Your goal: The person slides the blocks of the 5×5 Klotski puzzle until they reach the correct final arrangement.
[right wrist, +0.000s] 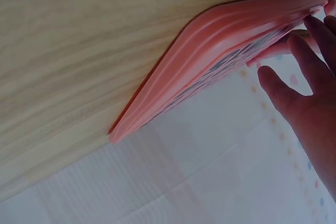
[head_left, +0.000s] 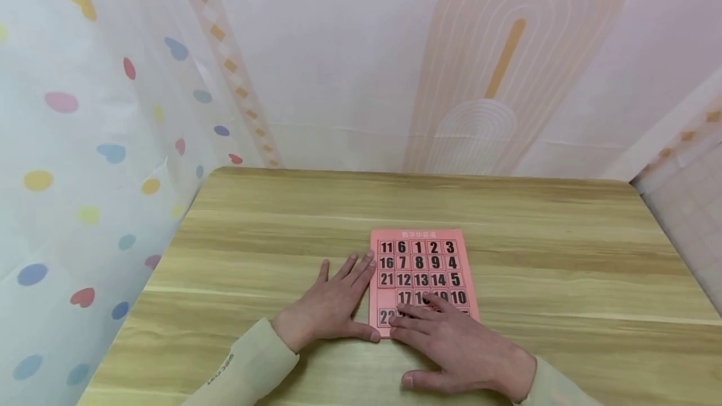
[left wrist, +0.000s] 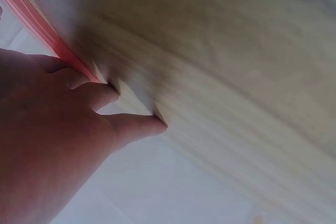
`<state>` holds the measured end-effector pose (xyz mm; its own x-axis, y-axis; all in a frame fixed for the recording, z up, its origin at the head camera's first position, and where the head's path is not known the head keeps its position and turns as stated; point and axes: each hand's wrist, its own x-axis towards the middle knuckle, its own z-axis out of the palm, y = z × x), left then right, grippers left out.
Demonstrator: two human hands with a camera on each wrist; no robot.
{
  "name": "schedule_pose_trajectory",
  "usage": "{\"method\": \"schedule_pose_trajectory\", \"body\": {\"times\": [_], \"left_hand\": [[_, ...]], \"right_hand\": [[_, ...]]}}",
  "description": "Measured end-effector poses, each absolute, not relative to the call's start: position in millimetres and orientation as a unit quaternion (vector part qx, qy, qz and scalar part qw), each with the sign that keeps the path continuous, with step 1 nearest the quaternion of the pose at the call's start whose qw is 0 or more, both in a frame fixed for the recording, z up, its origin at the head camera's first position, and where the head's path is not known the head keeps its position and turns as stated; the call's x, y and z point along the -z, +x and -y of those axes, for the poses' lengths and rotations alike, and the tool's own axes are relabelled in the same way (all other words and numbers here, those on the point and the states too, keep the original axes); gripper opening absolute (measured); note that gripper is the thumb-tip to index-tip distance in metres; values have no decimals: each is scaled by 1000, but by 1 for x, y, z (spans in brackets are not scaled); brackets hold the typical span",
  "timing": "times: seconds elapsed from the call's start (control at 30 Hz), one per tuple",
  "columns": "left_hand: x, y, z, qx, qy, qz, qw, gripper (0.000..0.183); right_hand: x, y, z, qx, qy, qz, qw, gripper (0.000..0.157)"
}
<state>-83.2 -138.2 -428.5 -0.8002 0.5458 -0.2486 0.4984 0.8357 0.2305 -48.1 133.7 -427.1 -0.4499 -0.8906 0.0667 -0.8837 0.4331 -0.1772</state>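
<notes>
A pink number sliding puzzle (head_left: 389,234) lies flat on the wooden table, with black-numbered tiles in rows. Its top row reads 11, 6, 1, 2, 3, and a bare slot (head_left: 387,297) shows at the left of the fourth row, above tile 22. My left hand (head_left: 333,306) rests with spread, straight fingers along the puzzle's left edge, its thumb by the lower left corner. Over the bottom rows lies my right hand (head_left: 451,343), fingers extended toward the left and covering several tiles; its thumb is out over the table. In the right wrist view the puzzle's thick side (right wrist: 210,40) shows.
The wooden table (head_left: 271,224) reaches back to a pale curtain (head_left: 338,80) with printed arches. To the left hangs cloth with coloured dots (head_left: 62,102). Light sleeves (head_left: 254,362) cover both forearms.
</notes>
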Motion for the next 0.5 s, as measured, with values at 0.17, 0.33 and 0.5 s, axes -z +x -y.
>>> {"method": "schedule_pose_trajectory", "body": {"times": [0.17, 0.33, 0.5], "left_hand": [[430, -82, 138, -76, 276, -946, 152, 123], [431, -82, 138, -76, 276, -946, 154, 124], [431, -82, 139, -72, 277, -946, 149, 123]], "right_hand": [[427, -51, -134, 102, -516, -850, -7, 62], [430, -58, -135, 108, -498, -860, -13, 63], [429, -64, -134, 111, -480, -870, -5, 65]]}}
